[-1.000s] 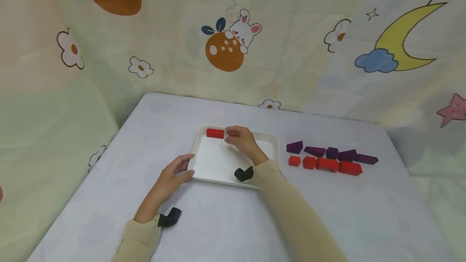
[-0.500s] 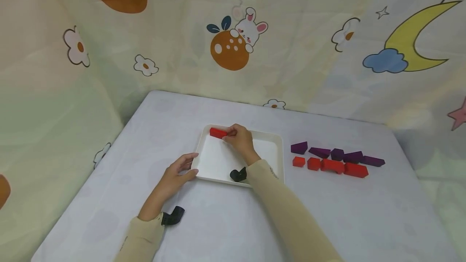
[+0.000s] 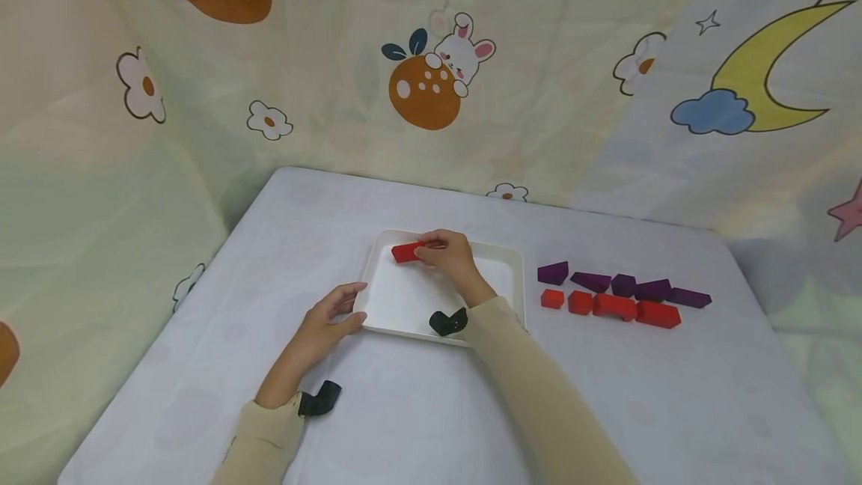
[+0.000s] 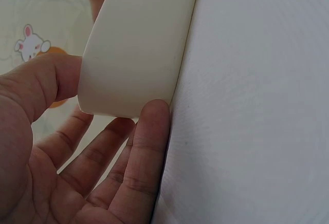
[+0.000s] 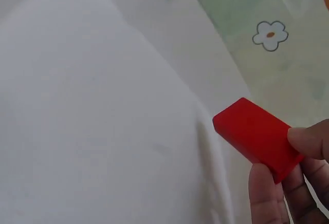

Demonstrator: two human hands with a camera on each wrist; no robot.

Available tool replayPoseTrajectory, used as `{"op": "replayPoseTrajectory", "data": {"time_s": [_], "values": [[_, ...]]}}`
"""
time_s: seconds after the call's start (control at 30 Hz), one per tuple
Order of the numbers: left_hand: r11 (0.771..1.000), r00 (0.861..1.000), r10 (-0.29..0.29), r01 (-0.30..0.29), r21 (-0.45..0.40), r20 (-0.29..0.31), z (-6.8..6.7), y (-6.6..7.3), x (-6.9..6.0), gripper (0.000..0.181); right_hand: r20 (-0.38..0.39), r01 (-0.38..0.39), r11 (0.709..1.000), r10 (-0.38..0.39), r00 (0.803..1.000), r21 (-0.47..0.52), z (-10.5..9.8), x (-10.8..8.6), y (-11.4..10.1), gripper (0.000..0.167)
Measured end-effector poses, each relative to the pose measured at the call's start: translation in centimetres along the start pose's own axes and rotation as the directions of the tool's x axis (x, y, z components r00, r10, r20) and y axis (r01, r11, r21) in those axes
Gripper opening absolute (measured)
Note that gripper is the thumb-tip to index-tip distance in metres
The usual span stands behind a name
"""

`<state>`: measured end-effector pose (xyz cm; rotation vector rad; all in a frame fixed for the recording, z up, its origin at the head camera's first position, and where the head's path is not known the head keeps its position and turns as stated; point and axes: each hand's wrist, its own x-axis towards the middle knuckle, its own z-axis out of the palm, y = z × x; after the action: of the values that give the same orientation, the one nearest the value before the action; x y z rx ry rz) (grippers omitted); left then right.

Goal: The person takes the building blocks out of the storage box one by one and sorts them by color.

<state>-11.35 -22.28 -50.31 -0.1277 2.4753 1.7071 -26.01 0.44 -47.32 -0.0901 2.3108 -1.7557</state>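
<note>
A white tray (image 3: pixel 390 298) lies on the table, and my left hand (image 3: pixel 326 324) holds it by the front left corner. In the left wrist view the thumb touches the rim while fingertips of the left hand (image 4: pixel 67 175) rest against the outer wall of the tray (image 4: pixel 133 49). Over the tray's back left part, my right hand (image 3: pixel 453 254) pinches a red block (image 3: pixel 405 253) by one end. Up close, the red block (image 5: pixel 254 134) looks oblong with smooth faces; the thumb and fingers of the right hand (image 5: pixel 300 193) cover its near end.
Right of the tray are two rows of blocks: several purple ones (image 3: pixel 623 285) behind and several red ones (image 3: pixel 614 307) in front, one with an arch cut-out. A patterned cloth (image 3: pixel 323 73) hangs behind the white table (image 3: pixel 404 410). A dark device sits at each wrist.
My right hand, at first beside the red block in the tray, has taken hold of it. The block has turned and shifted slightly off the tray's back edge. My left hand stays at the corner.
</note>
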Motion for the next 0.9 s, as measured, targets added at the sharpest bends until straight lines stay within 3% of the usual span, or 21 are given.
{"op": "replayPoseTrajectory", "data": {"time_s": [0.17, 0.4, 0.5, 0.6, 0.7, 0.9], "values": [[0.999, 1.0, -0.013, 0.014, 0.05, -0.012, 0.0, 0.3, -0.1, 0.056, 0.078, 0.053, 0.988, -0.065, 0.995, 0.147, -2.3, -2.0, -1.0, 0.029], [0.999, 1.0, 0.015, -0.015, 0.036, 0.003, -0.2, -0.1, 0.0, 0.057, 0.055, 0.182, 0.976, -0.189, 0.98, 0.122, -7.8, -5.6, -0.2, 0.031], [0.999, 1.0, 0.021, -0.021, 0.042, 0.012, 0.0, -0.1, 0.1, 0.057, 0.001, 0.169, 0.981, -0.17, 0.985, 0.094, -10.9, -7.2, 1.0, 0.033], [0.999, 1.0, 0.019, -0.02, 0.044, 0.015, 0.0, 0.0, 0.2, 0.056, -0.088, 0.091, 0.995, -0.088, 0.992, 0.036, -13.9, -8.9, 2.2, 0.037], [0.999, 1.0, 0.023, -0.024, 0.039, 0.019, 0.0, 0.1, 0.2, 0.057, -0.177, 0.018, 1.0, -0.021, 0.984, -0.019, -16.7, -10.6, 3.5, 0.04], [0.999, 0.999, 0.029, -0.03, 0.026, 0.019, -0.2, 0.1, 0.0, 0.057, -0.286, 0.038, 0.996, -0.058, 0.957, -0.075, -21.6, -13.8, 6.1, 0.039]]}}
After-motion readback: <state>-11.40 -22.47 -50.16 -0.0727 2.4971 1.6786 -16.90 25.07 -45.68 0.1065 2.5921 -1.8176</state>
